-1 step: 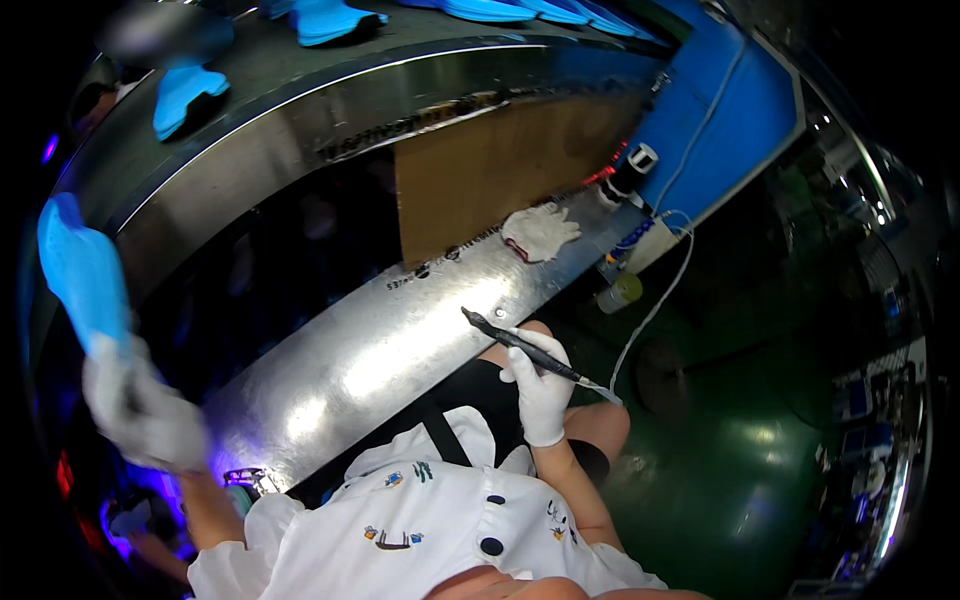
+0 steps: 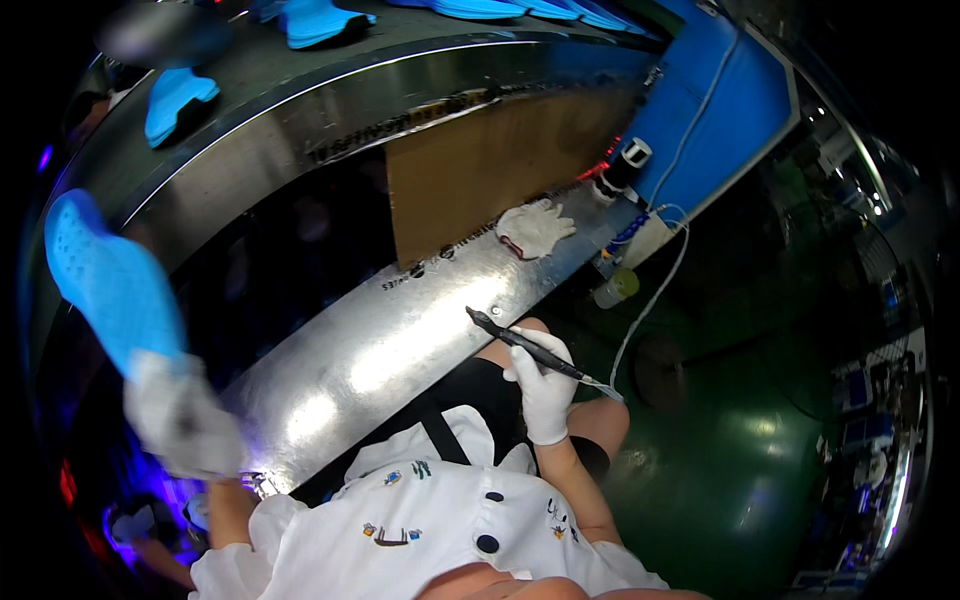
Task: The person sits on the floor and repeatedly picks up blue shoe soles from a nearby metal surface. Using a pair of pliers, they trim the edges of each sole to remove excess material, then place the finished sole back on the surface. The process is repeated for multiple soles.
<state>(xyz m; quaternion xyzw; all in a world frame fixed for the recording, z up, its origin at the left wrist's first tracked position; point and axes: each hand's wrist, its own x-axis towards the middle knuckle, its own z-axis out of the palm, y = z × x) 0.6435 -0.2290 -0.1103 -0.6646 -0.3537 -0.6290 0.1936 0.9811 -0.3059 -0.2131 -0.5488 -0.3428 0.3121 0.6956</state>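
Observation:
My left hand (image 2: 182,420), in a white glove and smeared by motion, grips one end of a long blue shoe sole (image 2: 118,280) and holds it up at the left. Small holes mark the sole's far end. My right hand (image 2: 546,396), gloved too, is closed round a black pen-shaped tool (image 2: 520,345) above the bench's near edge. A thin pale cord (image 2: 648,318) runs from the tool's rear end. The tool's dark tip points up and left over the metal bench (image 2: 400,345), apart from the sole.
Beyond the bench, a belt (image 2: 250,62) carries several blue shoe pieces (image 2: 183,100). A brown cardboard sheet (image 2: 490,180) stands below the belt's metal side. On the bench lie a spare white glove (image 2: 536,229) and a black-and-white cylinder (image 2: 624,166). A blue panel (image 2: 715,120) stands at right.
My left hand has swung a little to the right with the blue sole, showing more of its face. My right hand and the tool have hardly moved.

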